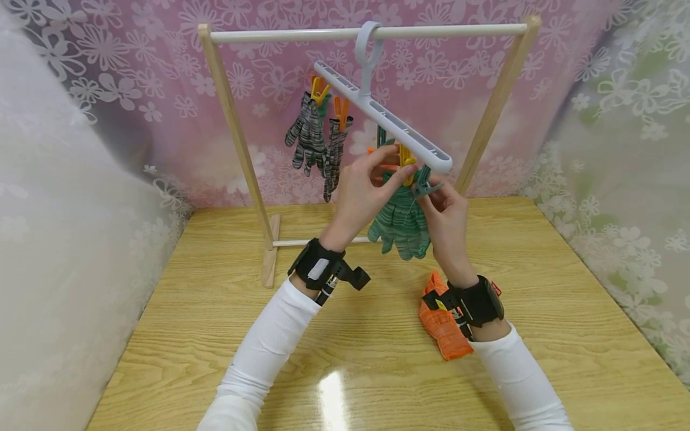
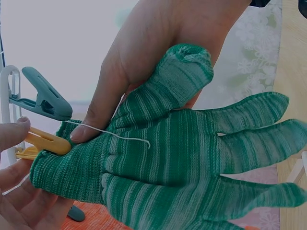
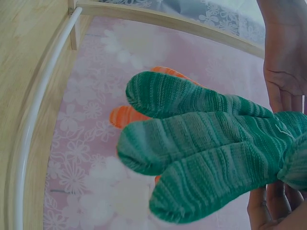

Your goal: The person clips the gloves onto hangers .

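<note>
A green striped knit glove (image 2: 158, 158) hangs fingers down below the near end of a white hanger (image 1: 399, 127). My left hand (image 1: 356, 190) pinches a yellow clothespin (image 2: 50, 141), whose tip lies over the glove's cuff. On the cuff's other side my right hand (image 1: 450, 222) grips the glove, its thumb pressed on the knit close to a grey-green clothespin (image 2: 45, 96) attached to the hanger. A loose white thread (image 2: 129, 138) trails across the palm of the glove. Behind it, orange fabric (image 3: 128, 116) shows in part.
The hanger hooks over a white rod (image 1: 286, 36) of a wooden stand (image 1: 232, 120). From its far end hang black-and-grey gloves (image 1: 309, 134) in yellow and orange clothespins (image 1: 341, 111). An orange glove (image 1: 444, 329) lies on the wooden table (image 1: 215, 347), under the right wrist.
</note>
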The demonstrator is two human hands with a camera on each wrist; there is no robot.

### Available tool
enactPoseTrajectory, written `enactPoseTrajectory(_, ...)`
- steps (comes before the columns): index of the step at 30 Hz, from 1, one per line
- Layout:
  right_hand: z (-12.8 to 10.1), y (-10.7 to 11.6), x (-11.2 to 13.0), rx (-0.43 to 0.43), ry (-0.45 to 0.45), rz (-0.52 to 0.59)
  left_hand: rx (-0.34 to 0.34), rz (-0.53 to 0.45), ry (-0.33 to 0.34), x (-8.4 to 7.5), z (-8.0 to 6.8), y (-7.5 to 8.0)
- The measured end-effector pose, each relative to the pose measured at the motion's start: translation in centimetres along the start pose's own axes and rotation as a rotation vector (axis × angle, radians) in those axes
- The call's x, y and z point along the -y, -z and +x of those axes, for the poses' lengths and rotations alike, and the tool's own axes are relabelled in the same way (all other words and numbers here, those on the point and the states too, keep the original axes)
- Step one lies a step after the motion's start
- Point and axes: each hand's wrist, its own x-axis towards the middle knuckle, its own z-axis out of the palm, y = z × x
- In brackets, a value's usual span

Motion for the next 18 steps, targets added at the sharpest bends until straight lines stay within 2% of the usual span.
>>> enactPoseTrajectory(11,-0.6,0.9,-0.9,0.067,-0.014,-0.016,0.009,-0.033,0.017,0.9,-0.5,-0.3)
enactPoseTrajectory(18,-0.8,1.1,-0.9,0.082,-0.011,-0.068,0.059,-0.011,0.041,1.9,-1.3,-0.4)
